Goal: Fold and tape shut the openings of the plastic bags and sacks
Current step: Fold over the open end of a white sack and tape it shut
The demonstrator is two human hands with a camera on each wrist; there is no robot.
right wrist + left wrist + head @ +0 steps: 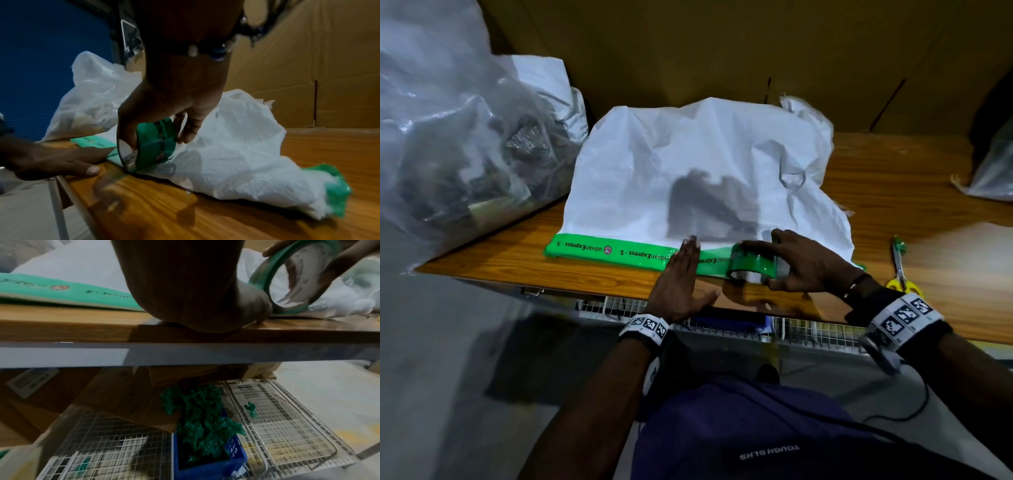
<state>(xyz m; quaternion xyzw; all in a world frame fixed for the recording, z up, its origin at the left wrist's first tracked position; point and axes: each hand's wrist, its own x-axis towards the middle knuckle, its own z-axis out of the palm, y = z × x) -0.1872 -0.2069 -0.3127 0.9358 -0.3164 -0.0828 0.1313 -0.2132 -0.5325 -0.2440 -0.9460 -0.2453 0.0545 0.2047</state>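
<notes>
On the bench (893, 192) near edge: white sack (688, 164), folded mouth under green tape strip (602, 249). Left hand (681, 277) flat, pinning laid tape so it bonds. Right hand (801, 263) grip wraps tape roll (751, 265), probably to extend strip. Scissors (900, 270) right of sack.

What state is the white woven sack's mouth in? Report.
Partly taped: printed green tape seals the white woven sack edge up to the green tape roll; beyond it, unclear.
</notes>
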